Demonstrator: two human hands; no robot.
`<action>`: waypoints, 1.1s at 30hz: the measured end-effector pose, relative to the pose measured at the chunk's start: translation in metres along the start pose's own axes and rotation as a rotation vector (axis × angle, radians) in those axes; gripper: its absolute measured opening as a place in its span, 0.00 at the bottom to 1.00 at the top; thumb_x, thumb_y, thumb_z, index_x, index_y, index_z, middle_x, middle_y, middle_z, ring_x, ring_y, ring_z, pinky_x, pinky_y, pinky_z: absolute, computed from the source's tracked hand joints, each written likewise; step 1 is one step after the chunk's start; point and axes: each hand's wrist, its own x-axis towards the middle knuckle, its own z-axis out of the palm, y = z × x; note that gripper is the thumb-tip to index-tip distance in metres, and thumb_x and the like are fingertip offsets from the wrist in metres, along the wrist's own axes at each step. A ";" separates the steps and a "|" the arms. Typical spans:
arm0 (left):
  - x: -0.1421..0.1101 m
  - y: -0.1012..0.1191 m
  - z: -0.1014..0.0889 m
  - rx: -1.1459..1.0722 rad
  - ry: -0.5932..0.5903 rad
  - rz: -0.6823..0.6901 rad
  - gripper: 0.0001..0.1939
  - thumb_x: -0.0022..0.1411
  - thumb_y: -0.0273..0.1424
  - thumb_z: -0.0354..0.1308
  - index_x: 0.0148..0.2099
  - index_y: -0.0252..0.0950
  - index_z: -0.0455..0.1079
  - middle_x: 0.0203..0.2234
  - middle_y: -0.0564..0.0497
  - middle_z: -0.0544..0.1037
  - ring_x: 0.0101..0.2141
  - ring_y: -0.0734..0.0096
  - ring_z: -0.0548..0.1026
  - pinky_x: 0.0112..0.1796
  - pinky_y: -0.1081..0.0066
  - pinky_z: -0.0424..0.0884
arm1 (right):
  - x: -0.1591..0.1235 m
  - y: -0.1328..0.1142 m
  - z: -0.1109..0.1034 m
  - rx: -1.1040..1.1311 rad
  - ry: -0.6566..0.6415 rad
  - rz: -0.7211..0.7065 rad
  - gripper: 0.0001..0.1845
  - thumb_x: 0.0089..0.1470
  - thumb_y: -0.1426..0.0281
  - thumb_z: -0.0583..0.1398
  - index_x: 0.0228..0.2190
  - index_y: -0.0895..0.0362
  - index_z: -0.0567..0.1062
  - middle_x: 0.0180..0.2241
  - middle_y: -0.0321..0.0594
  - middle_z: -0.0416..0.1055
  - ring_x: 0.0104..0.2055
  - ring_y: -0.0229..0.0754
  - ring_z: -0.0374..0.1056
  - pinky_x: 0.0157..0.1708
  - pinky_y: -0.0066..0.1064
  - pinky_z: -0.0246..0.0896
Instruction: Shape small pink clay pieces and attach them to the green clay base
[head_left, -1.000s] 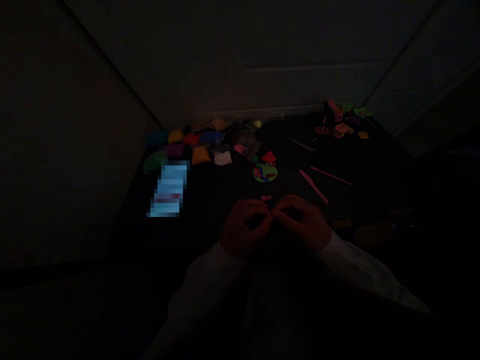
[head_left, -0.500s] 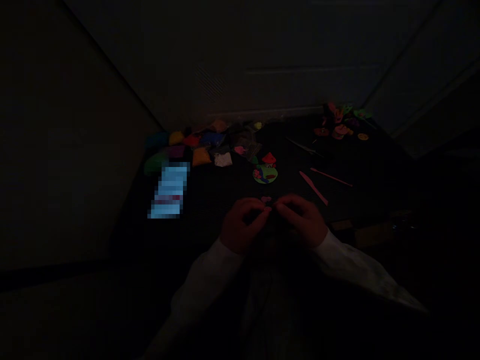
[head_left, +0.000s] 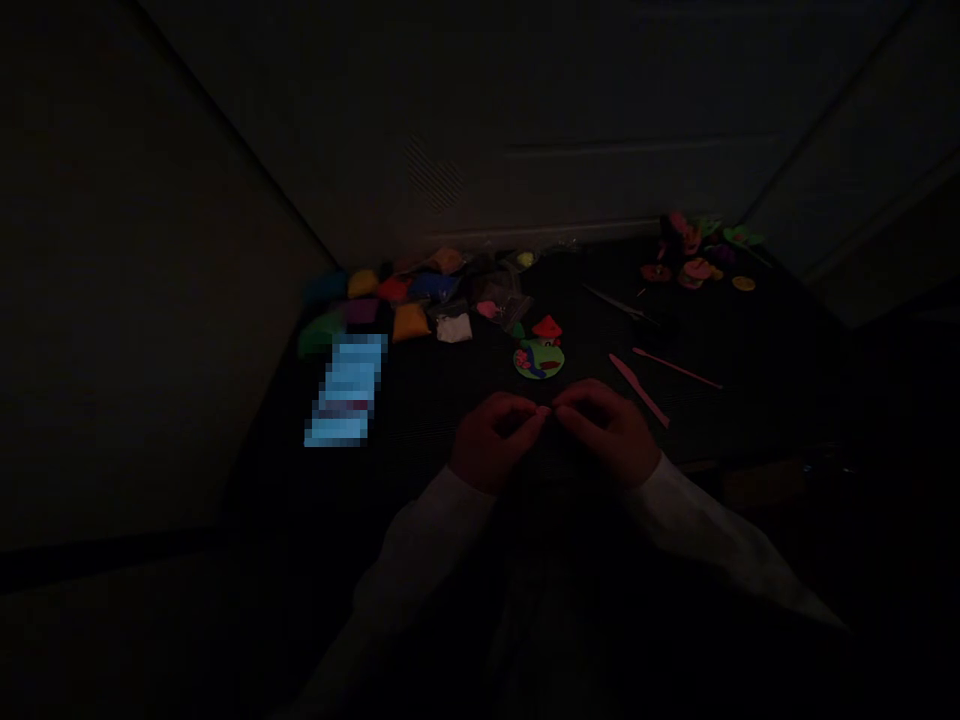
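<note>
My left hand (head_left: 495, 440) is closed in a pinch, with a small pink piece of clay (head_left: 542, 411) at its fingertips. Close beside it, my right hand (head_left: 611, 432) is also pinched, its thumb and forefinger almost touching the piece; what lies between them is too dark to make out. Just beyond both hands lies a round green clay disc (head_left: 551, 368) bearing a red-capped mushroom (head_left: 547, 327), a blue strip and small pink shapes. To the right are a pink clay knife (head_left: 639, 390) and a thin pink modelling tool (head_left: 677, 368).
Bags of coloured clay (head_left: 411, 322) cluster at the back left of the dark table. A bright phone-like screen (head_left: 347, 390), pixelated, lies in front of them. Scissors (head_left: 622, 301) rest behind the tools. Several clay figures (head_left: 696, 272) stand at the back right. The room is very dim.
The view has shifted slightly, so everything sits a little further right and lower. My hands have come closer together, and less pink shows between the fingertips.
</note>
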 end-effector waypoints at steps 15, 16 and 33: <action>-0.003 0.002 0.000 0.070 -0.022 0.126 0.04 0.48 0.31 0.56 0.28 0.36 0.68 0.24 0.53 0.71 0.27 0.75 0.68 0.27 0.75 0.64 | 0.000 0.001 0.001 -0.048 -0.055 -0.052 0.07 0.46 0.66 0.57 0.26 0.58 0.69 0.29 0.37 0.64 0.32 0.35 0.61 0.33 0.29 0.56; -0.003 0.002 0.000 0.067 -0.014 0.125 0.04 0.48 0.31 0.56 0.28 0.36 0.68 0.24 0.53 0.71 0.27 0.75 0.68 0.27 0.75 0.64 | 0.000 0.002 0.001 -0.039 -0.055 -0.048 0.07 0.45 0.66 0.57 0.26 0.58 0.69 0.29 0.37 0.64 0.32 0.35 0.61 0.33 0.29 0.56; -0.003 0.002 0.000 0.075 -0.022 0.161 0.03 0.48 0.30 0.55 0.28 0.37 0.68 0.25 0.53 0.72 0.26 0.76 0.68 0.27 0.74 0.64 | 0.000 0.000 0.002 -0.052 -0.049 -0.091 0.06 0.45 0.67 0.57 0.25 0.57 0.69 0.31 0.38 0.63 0.34 0.35 0.61 0.35 0.29 0.56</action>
